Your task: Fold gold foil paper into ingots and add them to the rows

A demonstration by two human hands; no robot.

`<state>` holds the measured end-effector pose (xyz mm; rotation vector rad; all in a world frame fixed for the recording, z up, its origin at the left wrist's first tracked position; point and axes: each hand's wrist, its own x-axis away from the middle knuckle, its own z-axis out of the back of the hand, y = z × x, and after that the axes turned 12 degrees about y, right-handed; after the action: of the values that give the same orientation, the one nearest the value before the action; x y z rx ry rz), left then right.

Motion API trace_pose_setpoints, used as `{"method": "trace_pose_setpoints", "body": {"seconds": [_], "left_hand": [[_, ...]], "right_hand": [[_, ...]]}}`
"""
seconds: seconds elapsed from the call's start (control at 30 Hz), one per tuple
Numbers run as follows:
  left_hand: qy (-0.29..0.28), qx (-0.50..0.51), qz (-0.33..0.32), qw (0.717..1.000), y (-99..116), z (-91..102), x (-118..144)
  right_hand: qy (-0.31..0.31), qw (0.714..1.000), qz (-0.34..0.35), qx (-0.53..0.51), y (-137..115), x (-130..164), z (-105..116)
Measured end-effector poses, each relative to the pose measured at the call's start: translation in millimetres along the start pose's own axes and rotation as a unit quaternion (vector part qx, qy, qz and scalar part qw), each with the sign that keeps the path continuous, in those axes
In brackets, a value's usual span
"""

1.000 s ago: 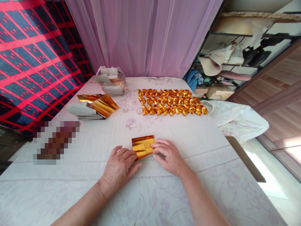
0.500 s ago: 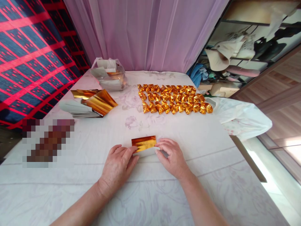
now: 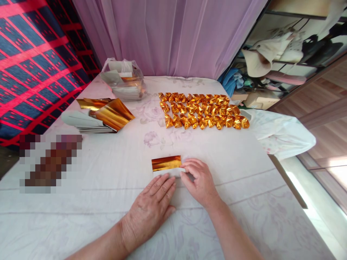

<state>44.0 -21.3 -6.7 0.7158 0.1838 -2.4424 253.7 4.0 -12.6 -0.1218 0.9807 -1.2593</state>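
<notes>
On the cloth in front of me lies a gold foil paper [image 3: 166, 163], its near edge folded over so a whitish strip shows. My left hand [image 3: 154, 200] is laid flat with fingers stretched out, the fingertips on the strip's near edge. At the paper's right end, my right hand [image 3: 199, 180] pinches the corner between thumb and fingers. Farther back, several folded gold foil pieces [image 3: 202, 108] stand in three rows. To the left is a fanned stack of gold foil sheets [image 3: 114, 113], with their pale backs showing.
A clear plastic bag [image 3: 123, 81] of more sheets sits at the back left. A white plastic bag [image 3: 284, 131] is beside the table's right edge. A purple curtain [image 3: 173, 36] hangs behind, and a cluttered shelf [image 3: 282, 57] stands at right. A blurred patch [image 3: 51, 162] covers something at left.
My left hand has gone from pinching the paper's left end to lying flat along its near edge. A pale folded strip now shows there. My right hand keeps its place.
</notes>
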Motion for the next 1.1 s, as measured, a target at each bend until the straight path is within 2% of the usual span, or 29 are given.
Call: {"method": "trace_pose_setpoints", "body": {"seconds": [0.5, 1.1], "left_hand": [[-0.034, -0.004, 0.017, 0.999, -1.6, 1.3, -0.5], [-0.055, 0.040, 0.055, 0.996, -1.4, -0.2, 1.7]], "right_hand": [[0.030, 0.999, 0.018, 0.015, 1.5, -1.5, -1.3], [0.016, 0.999, 0.009, 0.031, 2.6, -2.1, -2.1]]}}
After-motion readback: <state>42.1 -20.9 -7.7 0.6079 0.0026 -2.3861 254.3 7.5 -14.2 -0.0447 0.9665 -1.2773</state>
